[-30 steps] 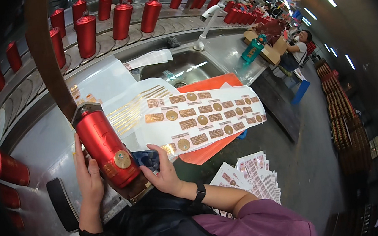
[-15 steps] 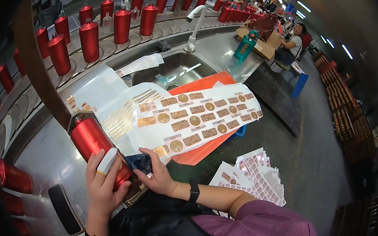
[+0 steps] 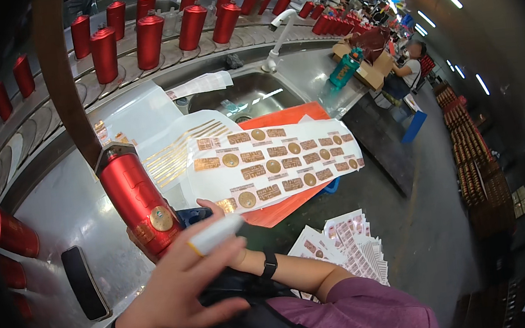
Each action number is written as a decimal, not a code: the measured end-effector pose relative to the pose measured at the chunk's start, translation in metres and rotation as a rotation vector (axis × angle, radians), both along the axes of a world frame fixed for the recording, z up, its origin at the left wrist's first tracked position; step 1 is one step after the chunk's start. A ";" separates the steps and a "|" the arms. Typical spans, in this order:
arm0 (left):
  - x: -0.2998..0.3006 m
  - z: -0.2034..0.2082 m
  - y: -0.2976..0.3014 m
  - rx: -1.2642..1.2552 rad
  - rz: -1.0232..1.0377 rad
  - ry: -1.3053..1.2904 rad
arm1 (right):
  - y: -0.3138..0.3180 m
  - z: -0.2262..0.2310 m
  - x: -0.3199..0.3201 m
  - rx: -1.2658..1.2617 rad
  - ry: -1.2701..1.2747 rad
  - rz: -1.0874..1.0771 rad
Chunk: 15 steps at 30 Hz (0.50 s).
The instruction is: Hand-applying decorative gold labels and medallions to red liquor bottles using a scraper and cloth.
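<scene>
A red bottle [image 3: 129, 185] lies tilted in a holder below me, with a round gold sticker [image 3: 162, 218] and a gold rectangular label on its lower part. My left hand [image 3: 189, 284] is raised off the bottle, fingers apart and holding nothing; a white sleeve [image 3: 215, 234] covers one finger. Beyond it, my right hand [image 3: 216, 212] is beside a dark blue object [image 3: 192, 217] at the bottle's right side. My left hand hides most of its fingers, so its grip is unclear. A white sheet of gold stickers [image 3: 213, 183] lies to the right.
Red bottles [image 3: 150, 42] stand along a curved conveyor behind a sink [image 3: 269, 104]. A black phone [image 3: 85, 283] lies at left. An orange board [image 3: 274, 213] sits under the sheet; more sticker sheets [image 3: 341, 245] are lower right. A person [image 3: 406, 71] sits farther off.
My left hand has come off the bottle and moved right and toward me, fingers spreading. The gold sticker and label now show. My right hand stays near the blue object.
</scene>
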State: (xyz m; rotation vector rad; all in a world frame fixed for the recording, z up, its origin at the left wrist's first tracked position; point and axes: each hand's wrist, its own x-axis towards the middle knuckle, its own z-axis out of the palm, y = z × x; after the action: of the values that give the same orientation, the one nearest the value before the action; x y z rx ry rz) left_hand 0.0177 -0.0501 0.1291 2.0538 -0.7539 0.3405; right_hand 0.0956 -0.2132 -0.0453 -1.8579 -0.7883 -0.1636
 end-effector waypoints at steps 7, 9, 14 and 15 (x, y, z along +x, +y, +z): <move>-0.002 0.013 -0.016 -0.164 -0.518 0.158 | 0.014 0.003 -0.010 0.078 0.124 -0.085; -0.002 0.007 -0.019 -0.167 -0.555 0.184 | 0.014 0.005 -0.010 0.107 0.148 -0.079; -0.002 0.004 -0.016 -0.223 -0.572 0.219 | 0.017 0.011 -0.009 0.096 0.156 -0.075; -0.004 0.006 -0.019 -0.251 -0.634 0.209 | 0.014 0.009 -0.009 0.114 0.132 -0.057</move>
State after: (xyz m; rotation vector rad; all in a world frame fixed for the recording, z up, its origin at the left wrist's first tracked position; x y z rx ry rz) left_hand 0.0136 -0.0695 0.1353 1.4910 -1.1155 -0.1337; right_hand 0.0864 -0.1995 -0.0359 -1.7649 -0.6237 -0.1181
